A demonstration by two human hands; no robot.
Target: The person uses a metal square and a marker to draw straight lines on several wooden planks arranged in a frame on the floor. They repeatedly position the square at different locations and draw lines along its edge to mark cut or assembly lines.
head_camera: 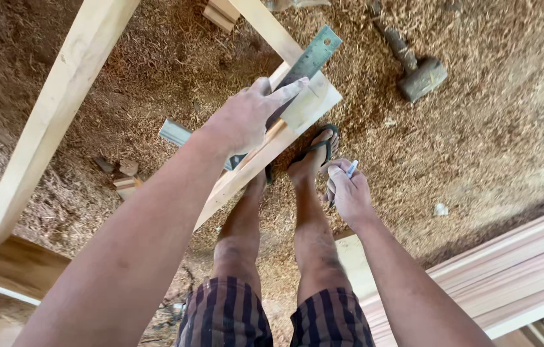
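My left hand (246, 115) presses a metal try square (309, 63) flat against the end of a pale wooden board (314, 106), fingers spread over the blade. The square's handle (175, 132) sticks out to the left under my wrist. My right hand (348, 193) hangs lower, beside my right foot, closed around a pen or marker with a white and blue tip (352, 168). The board slopes down toward my legs.
A long pale plank (53, 122) runs diagonally at the left. A hammer (417, 74) lies on the sawdust-covered floor at upper right. Small wood offcuts (124, 177) sit at left. Stacked boards (516, 270) lie at lower right. My feet wear flip-flops.
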